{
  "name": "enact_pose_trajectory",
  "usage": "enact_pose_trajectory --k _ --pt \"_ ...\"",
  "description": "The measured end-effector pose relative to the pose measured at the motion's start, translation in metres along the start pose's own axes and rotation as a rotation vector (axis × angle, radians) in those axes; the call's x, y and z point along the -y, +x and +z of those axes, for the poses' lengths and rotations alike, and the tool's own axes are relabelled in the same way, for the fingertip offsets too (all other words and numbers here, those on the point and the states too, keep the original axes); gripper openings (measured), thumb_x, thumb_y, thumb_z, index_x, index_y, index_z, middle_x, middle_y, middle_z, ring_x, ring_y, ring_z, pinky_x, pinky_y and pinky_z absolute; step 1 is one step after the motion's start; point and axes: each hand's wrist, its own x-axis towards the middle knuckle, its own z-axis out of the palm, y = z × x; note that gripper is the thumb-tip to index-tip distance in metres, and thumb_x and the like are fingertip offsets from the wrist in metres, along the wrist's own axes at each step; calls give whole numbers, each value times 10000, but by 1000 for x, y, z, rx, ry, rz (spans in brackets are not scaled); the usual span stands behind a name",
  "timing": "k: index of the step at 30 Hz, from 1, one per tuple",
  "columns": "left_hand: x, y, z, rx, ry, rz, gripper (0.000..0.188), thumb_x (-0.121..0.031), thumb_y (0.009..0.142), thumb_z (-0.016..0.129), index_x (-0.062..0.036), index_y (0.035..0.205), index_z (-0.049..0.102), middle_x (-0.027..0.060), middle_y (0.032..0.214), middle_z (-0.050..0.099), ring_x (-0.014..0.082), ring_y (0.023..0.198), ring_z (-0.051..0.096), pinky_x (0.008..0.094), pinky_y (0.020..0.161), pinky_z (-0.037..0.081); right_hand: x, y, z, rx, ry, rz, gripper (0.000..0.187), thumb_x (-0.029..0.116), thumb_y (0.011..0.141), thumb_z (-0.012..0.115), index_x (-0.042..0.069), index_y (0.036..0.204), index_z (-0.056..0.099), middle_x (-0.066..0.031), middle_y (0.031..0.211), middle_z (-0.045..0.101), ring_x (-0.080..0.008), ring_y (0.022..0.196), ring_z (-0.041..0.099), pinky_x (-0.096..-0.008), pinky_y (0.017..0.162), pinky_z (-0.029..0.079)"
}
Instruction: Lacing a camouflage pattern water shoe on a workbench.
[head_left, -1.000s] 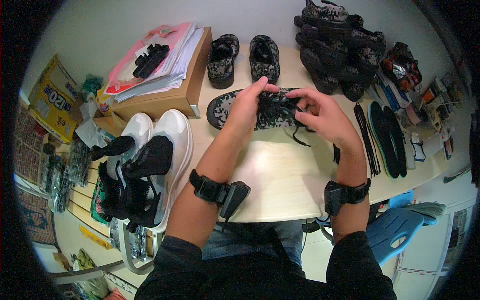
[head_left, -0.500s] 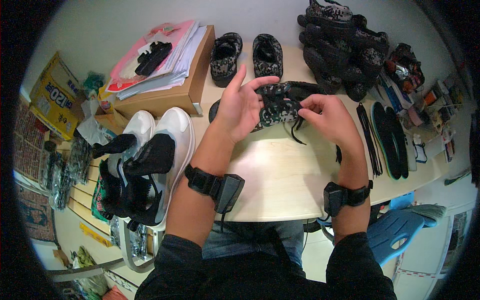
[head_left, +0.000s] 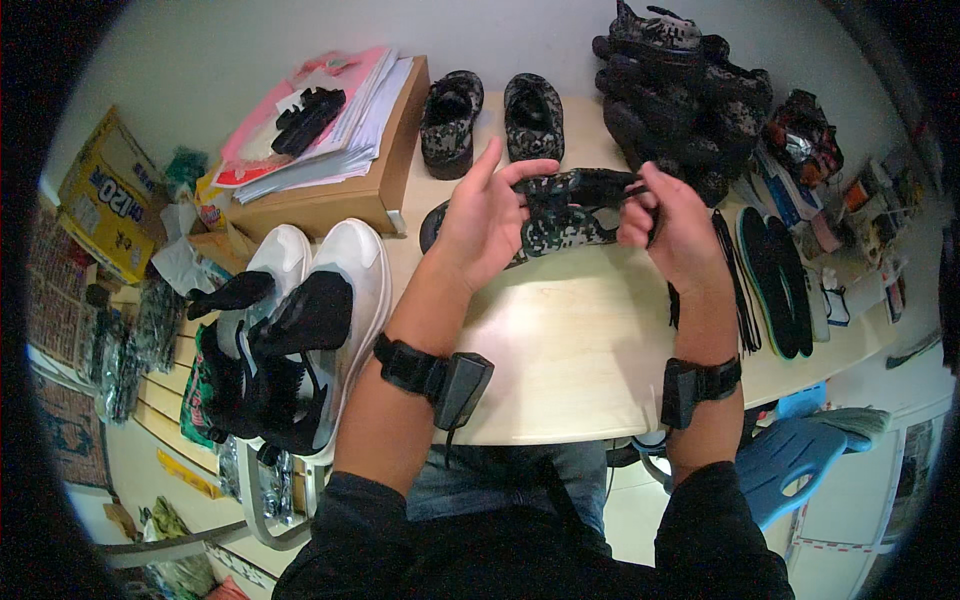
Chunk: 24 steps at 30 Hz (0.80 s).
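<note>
A dark camouflage shoe lies sideways on the table, partly covered by my hands. My left hand holds it near the middle; the thumb and index finger stick out, while the other fingers curl in against the shoe's upper. Over the shoe's right end is my right hand, its fingers closed and pinching a black shoelace. Behind the shoe stand two matching camouflage shoes, the left one and the right one.
At left stand white-and-black sneakers. Behind them, a cardboard box carries papers. Several camouflage shoes are piled at back right. Loose black laces and insoles lie at right, above a blue chair.
My right hand has moved up and right from the shoe's middle, drawing the black lace with it; its fingers have curled tighter. My left hand has barely moved.
</note>
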Motion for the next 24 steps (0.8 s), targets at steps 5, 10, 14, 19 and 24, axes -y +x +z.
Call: enact_pose_trajectory --k 5,10,14,19,24 --pt "3 2 3 -96 109 -47 641 -547 943 327 37 1141 501 204 1040 598 251 927 592 356 855 493 10 0 -11 -165 220 -63 349 344 952 506 106 709 430 23 526 341 -109 445 334 -284 490 328" --pt "5 -1 9 -149 207 -127 566 -503 950 363 17 1105 522 238 1064 599 272 988 593 398 901 474 11 4 -28 -191 309 -177 316 311 938 539 65 742 512 37 489 297 -99 417 318 -274 501 367" --pt "0 -8 21 -304 402 -176 453 -448 931 455 -50 1136 528 157 995 584 225 921 534 344 808 448 -3 15 -21 -368 95 -172 298 277 932 544 74 724 479 26 546 352 -106 460 363 -279 504 372" --pt "6 -7 22 -409 973 85 377 -330 870 591 -83 1151 547 73 897 592 121 820 508 257 665 411 -4 9 -20 -235 -122 -118 301 265 931 542 80 708 462 17 564 394 -108 490 413 -283 512 388" --pt "12 -5 12 -227 1225 278 432 -237 831 659 -29 1185 527 55 804 601 110 714 539 236 637 427 7 -9 -11 130 -212 168 309 288 933 529 52 733 527 3 585 452 -123 472 460 -285 510 472"
